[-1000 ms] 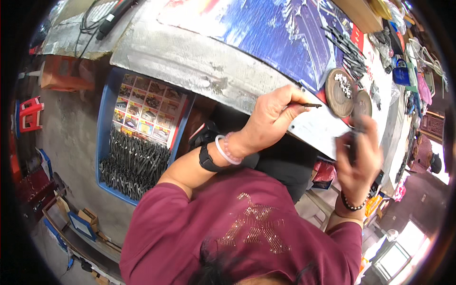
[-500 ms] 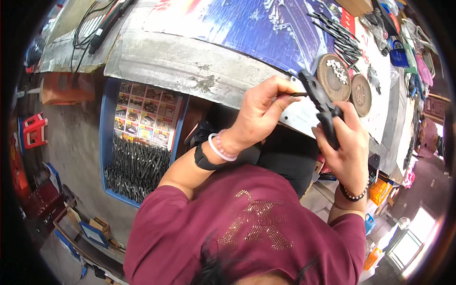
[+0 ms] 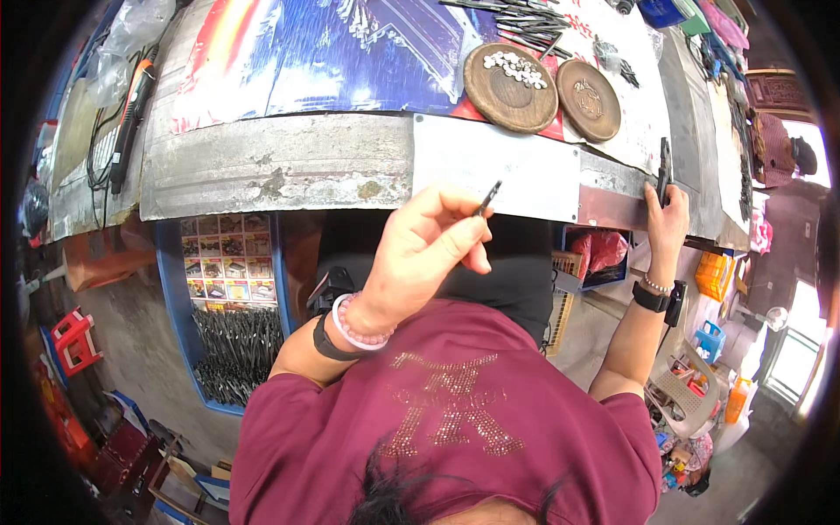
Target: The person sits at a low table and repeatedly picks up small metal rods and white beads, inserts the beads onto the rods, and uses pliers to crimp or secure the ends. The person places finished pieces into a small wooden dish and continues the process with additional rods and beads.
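Observation:
My left hand (image 3: 420, 249) is closed, with a thin, short black strip (image 3: 490, 198) pinched between thumb and fingers. The strip points up and away, over the near edge of a white plate (image 3: 516, 166) on the bench. Off to the right, my right hand (image 3: 668, 217) is closed around a black pliers-like tool (image 3: 664, 162) at the bench's front edge. The tool points away from me and is seen edge-on. Past the white plate lies a round wooden dish (image 3: 499, 96) with small white pieces in it. Beside it is a second brown dish (image 3: 604, 118), its contents unclear.
A heap of black strips (image 3: 529, 24) lies behind the dishes. Below the bench at left, a blue-rimmed bin (image 3: 172, 302) holds many similar black strips. A corded black tool (image 3: 129, 131) rests at far left. Red stool (image 3: 77, 341) and orange basket (image 3: 713, 276) stand on the floor.
My right hand has carried the pliers-like tool away from the strip, over to the right. My left hand still pinches the strip and is now lower and further left in view. The view has shifted.

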{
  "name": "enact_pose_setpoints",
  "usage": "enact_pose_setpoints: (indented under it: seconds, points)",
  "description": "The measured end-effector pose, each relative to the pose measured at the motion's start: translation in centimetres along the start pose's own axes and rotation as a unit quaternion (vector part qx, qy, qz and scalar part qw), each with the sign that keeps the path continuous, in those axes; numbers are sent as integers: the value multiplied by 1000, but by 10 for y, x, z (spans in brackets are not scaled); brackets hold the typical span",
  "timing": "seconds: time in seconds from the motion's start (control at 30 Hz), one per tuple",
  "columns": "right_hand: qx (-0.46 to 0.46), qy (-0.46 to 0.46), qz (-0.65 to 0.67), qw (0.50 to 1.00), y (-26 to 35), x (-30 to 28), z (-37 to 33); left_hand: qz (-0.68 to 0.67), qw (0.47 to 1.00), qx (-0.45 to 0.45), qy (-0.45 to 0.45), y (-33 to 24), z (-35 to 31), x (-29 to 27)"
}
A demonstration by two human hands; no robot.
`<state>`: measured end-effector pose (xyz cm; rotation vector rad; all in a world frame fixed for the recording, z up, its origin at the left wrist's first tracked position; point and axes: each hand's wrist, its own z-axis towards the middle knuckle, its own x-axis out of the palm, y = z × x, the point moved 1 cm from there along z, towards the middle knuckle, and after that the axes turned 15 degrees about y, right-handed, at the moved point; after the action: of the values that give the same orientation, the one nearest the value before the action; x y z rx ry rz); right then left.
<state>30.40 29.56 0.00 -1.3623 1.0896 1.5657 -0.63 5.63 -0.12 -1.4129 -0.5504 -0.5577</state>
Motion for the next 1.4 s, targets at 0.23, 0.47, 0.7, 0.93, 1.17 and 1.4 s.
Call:
enact_pose_setpoints:
  seconds: [0.23,0.47,0.7,0.93,1.17,1.4]
  points:
    - [2,13,-68,998,-21,13,39,-15,998,-59,-28,9,-12,11]
    - [-85,-21,-40,995,25,-13,34,-30,994,-91,-42,13,-20,7]
    - [-313,108,233,915,137,-14,22,-70,993,-93,-30,18,-21,3]
    - [-382,38,122,915,197,5,49,-73,994,-74,-41,12,-32,-4]
    - [-403,49,64,911,203,9,60,-87,992,-72,-55,13,-33,-12]
    - [-399,165,119,894,201,0,56,-89,992,-78,-50,12,-29,-13]
